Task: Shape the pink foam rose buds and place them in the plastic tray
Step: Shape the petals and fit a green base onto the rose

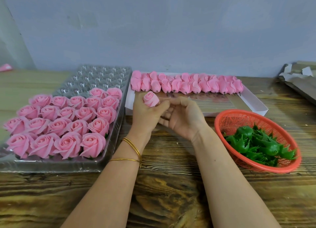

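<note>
My left hand (147, 115) grips one closed pink foam rose bud (150, 99) upright, its tip showing above my curled fingers. My right hand (183, 116) is right beside it, palm turned toward me, fingers loosely curled against the left hand's fingers; I cannot tell if it holds anything. To the left lies the clear plastic tray (102, 74), with several opened pink roses (68, 121) filling its near rows and bare cups at the back. A row of unshaped pink buds (186, 84) lies along the far side of a white cardboard box (253, 104) behind my hands.
An orange mesh basket (227, 118) holding green plastic calyxes (256, 144) sits at the right on the wooden table (171, 185). Torn cardboard (301, 77) lies at the far right. A grey wall stands behind everything.
</note>
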Available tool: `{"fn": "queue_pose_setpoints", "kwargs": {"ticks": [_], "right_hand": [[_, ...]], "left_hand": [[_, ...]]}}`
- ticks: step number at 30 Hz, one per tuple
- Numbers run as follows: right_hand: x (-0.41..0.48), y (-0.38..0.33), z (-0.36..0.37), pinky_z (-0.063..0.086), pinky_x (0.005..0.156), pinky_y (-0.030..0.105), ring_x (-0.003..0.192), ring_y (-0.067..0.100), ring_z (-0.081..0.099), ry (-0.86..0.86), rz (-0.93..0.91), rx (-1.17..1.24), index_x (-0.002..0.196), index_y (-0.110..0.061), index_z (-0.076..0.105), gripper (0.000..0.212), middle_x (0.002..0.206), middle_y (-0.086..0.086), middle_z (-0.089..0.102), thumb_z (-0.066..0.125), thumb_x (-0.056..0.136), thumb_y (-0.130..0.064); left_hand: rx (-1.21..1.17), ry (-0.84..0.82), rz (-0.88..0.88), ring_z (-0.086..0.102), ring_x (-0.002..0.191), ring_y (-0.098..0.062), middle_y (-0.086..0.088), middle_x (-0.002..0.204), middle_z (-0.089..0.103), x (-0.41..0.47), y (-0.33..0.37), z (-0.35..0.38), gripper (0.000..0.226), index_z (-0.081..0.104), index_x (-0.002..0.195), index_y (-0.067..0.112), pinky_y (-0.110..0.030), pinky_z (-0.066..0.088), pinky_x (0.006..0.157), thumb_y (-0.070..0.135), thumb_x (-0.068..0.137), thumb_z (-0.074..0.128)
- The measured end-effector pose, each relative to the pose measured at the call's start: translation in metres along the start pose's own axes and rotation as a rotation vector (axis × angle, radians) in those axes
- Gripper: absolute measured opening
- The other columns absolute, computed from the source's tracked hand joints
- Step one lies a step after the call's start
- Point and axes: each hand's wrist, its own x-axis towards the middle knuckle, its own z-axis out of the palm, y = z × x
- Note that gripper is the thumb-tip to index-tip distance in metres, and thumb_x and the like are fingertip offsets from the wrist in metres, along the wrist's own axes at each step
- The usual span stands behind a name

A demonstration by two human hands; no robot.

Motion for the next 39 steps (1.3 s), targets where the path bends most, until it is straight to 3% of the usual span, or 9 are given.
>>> {"fn": "queue_pose_setpoints", "kwargs": {"ticks": [4, 8, 12, 18, 23, 26, 28, 31, 39], "right_hand": [[-0.003, 0.001, -0.003, 0.035, 0.111, 0.045, 0.102, 0.027, 0.053, -0.111, 0.044, -0.035, 0.103, -0.006, 0.059, 0.035, 0.108, 0.015, 0.059, 0.047, 0.070, -0.006], [-0.004, 0.006, 0.000, 0.030, 0.115, 0.047, 0.117, 0.030, 0.046, -0.191, 0.023, -0.154, 0.117, -0.003, 0.057, 0.041, 0.125, 0.019, 0.051, 0.055, 0.076, -0.003], [-0.004, 0.008, -0.001, 0.032, 0.115, 0.047, 0.122, 0.033, 0.045, -0.202, 0.007, -0.154, 0.115, -0.003, 0.059, 0.038, 0.130, 0.021, 0.048, 0.056, 0.077, -0.003], [-0.005, 0.009, -0.001, 0.047, 0.098, 0.036, 0.104, 0.024, 0.061, -0.189, -0.011, -0.134, 0.111, -0.001, 0.059, 0.028, 0.112, 0.014, 0.062, 0.047, 0.088, 0.008], [-0.004, 0.009, -0.002, 0.043, 0.102, 0.040, 0.102, 0.024, 0.059, -0.169, -0.038, -0.181, 0.112, -0.001, 0.059, 0.029, 0.111, 0.015, 0.060, 0.041, 0.093, 0.013], [-0.004, 0.010, -0.003, 0.042, 0.104, 0.042, 0.105, 0.025, 0.059, -0.170, -0.064, -0.182, 0.112, -0.002, 0.060, 0.032, 0.112, 0.015, 0.061, 0.042, 0.092, 0.015], [-0.004, 0.011, -0.002, 0.049, 0.096, 0.036, 0.098, 0.021, 0.063, -0.167, -0.097, -0.197, 0.103, -0.005, 0.064, 0.030, 0.104, 0.010, 0.066, 0.043, 0.091, 0.015], [-0.002, 0.012, 0.000, 0.054, 0.089, 0.031, 0.093, 0.018, 0.065, -0.154, -0.138, -0.214, 0.099, -0.005, 0.064, 0.029, 0.099, 0.008, 0.067, 0.043, 0.092, 0.014], [0.000, 0.012, -0.002, 0.047, 0.094, 0.047, 0.091, 0.029, 0.060, -0.001, -0.404, -0.502, 0.101, -0.006, 0.067, 0.027, 0.096, 0.019, 0.067, 0.052, 0.090, 0.014]], "left_hand": [[-0.095, -0.017, -0.021, 0.069, 0.068, -0.021, -0.017, 0.077, 0.070, -0.002, 0.004, 0.001, 0.048, 0.060, 0.089, -0.012, -0.029, 0.055, 0.056, 0.022, 0.062, 0.080], [-0.103, -0.011, -0.075, 0.064, 0.062, -0.015, -0.004, 0.065, 0.063, -0.002, 0.003, 0.003, 0.027, 0.060, 0.076, 0.008, -0.027, 0.052, 0.053, 0.024, 0.064, 0.079], [-0.113, -0.042, -0.067, 0.063, 0.067, -0.014, -0.007, 0.071, 0.060, -0.002, 0.003, 0.001, 0.038, 0.060, 0.079, 0.006, -0.027, 0.053, 0.060, 0.033, 0.060, 0.080], [-0.078, -0.132, -0.076, 0.060, 0.067, -0.014, -0.002, 0.066, 0.057, -0.001, 0.005, -0.002, 0.020, 0.058, 0.070, 0.012, -0.029, 0.053, 0.064, 0.019, 0.068, 0.076], [-0.045, -0.166, -0.076, 0.059, 0.073, -0.020, -0.008, 0.073, 0.058, -0.001, 0.008, -0.004, 0.022, 0.061, 0.077, 0.009, -0.036, 0.052, 0.072, 0.022, 0.067, 0.076], [-0.011, -0.210, -0.018, 0.063, 0.073, -0.017, 0.000, 0.071, 0.064, 0.001, 0.011, -0.005, 0.011, 0.068, 0.071, 0.025, -0.032, 0.054, 0.070, 0.023, 0.066, 0.077], [0.021, -0.179, 0.007, 0.064, 0.088, -0.018, -0.006, 0.094, 0.068, 0.002, 0.009, -0.005, 0.023, 0.071, 0.085, 0.032, -0.037, 0.056, 0.081, 0.028, 0.064, 0.078], [0.082, -0.077, 0.004, 0.056, 0.114, -0.018, -0.008, 0.126, 0.048, 0.001, 0.006, -0.004, 0.045, 0.064, 0.108, 0.041, -0.041, 0.050, 0.099, 0.032, 0.066, 0.078], [0.128, -0.036, 0.068, 0.058, 0.107, -0.013, 0.000, 0.116, 0.054, 0.001, 0.008, -0.005, 0.062, 0.054, 0.122, 0.032, -0.030, 0.055, 0.086, 0.031, 0.067, 0.081]]}}
